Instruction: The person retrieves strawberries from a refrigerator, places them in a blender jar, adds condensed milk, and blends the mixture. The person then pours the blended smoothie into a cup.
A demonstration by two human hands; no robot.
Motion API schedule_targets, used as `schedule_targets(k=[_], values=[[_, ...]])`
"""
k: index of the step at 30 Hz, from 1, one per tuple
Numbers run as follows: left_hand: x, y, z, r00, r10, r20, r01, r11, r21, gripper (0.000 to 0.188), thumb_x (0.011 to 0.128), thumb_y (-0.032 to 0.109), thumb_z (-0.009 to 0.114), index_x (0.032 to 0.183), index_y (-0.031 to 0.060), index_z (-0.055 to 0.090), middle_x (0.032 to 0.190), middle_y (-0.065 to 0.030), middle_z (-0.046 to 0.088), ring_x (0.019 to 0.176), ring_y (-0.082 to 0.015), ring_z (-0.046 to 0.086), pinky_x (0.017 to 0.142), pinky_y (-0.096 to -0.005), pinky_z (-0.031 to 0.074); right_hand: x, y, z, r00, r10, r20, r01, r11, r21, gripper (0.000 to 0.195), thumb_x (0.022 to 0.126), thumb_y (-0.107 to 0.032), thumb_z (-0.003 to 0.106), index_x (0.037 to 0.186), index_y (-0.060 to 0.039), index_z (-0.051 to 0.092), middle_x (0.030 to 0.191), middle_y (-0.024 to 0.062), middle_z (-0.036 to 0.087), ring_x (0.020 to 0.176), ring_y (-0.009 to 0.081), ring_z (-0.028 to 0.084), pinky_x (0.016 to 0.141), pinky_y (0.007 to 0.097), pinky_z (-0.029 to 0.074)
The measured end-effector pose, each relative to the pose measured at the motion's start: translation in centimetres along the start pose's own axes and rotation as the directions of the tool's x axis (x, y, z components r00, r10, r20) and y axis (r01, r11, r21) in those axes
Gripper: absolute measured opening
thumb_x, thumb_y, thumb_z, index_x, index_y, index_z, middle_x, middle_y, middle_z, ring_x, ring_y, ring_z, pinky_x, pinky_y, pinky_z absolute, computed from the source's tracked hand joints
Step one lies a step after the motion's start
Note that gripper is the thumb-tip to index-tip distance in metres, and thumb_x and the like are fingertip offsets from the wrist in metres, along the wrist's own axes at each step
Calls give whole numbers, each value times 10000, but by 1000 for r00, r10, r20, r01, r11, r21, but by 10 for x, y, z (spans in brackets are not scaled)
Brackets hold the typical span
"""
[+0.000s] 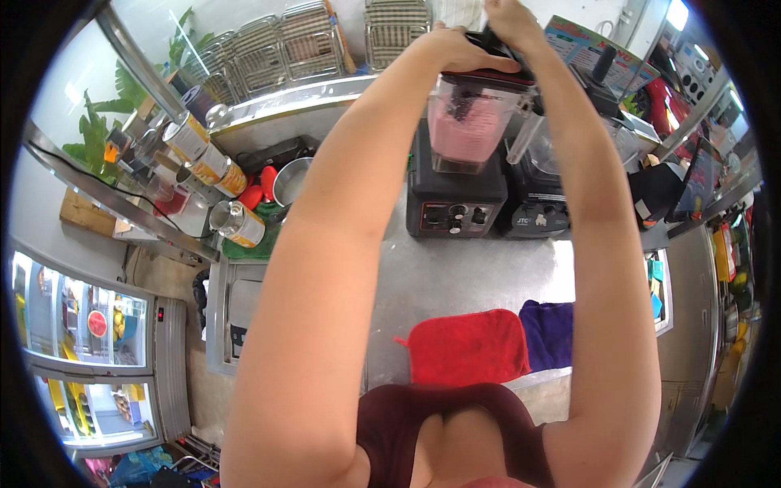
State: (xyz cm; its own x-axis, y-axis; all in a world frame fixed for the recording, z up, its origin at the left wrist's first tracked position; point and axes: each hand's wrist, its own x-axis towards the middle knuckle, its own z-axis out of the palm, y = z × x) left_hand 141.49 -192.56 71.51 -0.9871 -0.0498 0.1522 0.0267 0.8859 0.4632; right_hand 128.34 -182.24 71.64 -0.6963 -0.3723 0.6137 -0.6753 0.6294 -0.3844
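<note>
A clear blender jar with thick pink mixture stands upright on a black blender base with knobs on its front. My left hand is spread over the jar's black lid, thumb along its near edge. Above the lid, at the top of the picture, my right hand grips what appears to be a black tamper. A dark shape shows through the wall in the upper part of the jar. The far fingers of both hands are partly cut off or hidden.
A second black blender stands close on the right. Red and purple cloths lie at the steel counter's near edge. On the left are an opened can, stacked cans and a metal pan.
</note>
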Motion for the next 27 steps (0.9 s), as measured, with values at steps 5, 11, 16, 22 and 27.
schedule_targets(k=[5, 11, 16, 22, 27], values=[[13, -40, -4, 981, 119, 151, -109, 991, -75, 1135, 430, 750, 668, 1270, 27, 426, 1296, -233, 365, 972, -334, 573, 562, -401, 549, -20, -70, 19, 980, -170, 104, 165, 985, 57, 424, 838, -325, 378, 939, 28, 589, 937, 271, 592, 909, 382, 579, 819, 411, 438], [6, -7, 5, 1000, 3, -10, -3, 1000, -1, 1096, 416, 747, 677, 1267, 93, 454, 1256, -187, 434, 945, -275, 584, 591, -374, 548, 4, -21, 7, 998, -45, 52, 55, 977, -208, 356, 797, -295, 424, 810, -21, 651, 829, 221, 626, 793, 357, 612, 749, 419, 474], [4, -19, 4, 997, 60, -53, -61, 998, -31, 1064, 431, 702, 709, 1236, 46, 475, 1188, -186, 495, 971, -287, 579, 601, -378, 550, 8, -26, 11, 701, -690, 181, 713, 666, -219, 324, 791, -273, 430, 812, -35, 649, 850, 169, 641, 799, 324, 618, 750, 410, 475], [13, -35, 9, 997, 74, -1, -74, 996, -42, 1037, 475, 729, 657, 1203, 10, 493, 1105, -188, 553, 969, -263, 577, 644, -386, 543, -30, -57, 4, 977, -212, 26, 210, 975, 78, 360, 821, -281, 386, 894, -26, 630, 898, 209, 619, 855, 375, 582, 789, 401, 454], [18, 0, 17, 995, 41, -95, -43, 999, -14, 872, 497, 654, 719, 1089, 27, 591, 985, -141, 618, 883, -213, 599, 796, -315, 468, 7, 14, -9, 999, -21, 34, 26, 986, -167, 311, 778, -283, 448, 867, -74, 662, 879, 185, 635, 842, 333, 614, 756, 422, 475]])
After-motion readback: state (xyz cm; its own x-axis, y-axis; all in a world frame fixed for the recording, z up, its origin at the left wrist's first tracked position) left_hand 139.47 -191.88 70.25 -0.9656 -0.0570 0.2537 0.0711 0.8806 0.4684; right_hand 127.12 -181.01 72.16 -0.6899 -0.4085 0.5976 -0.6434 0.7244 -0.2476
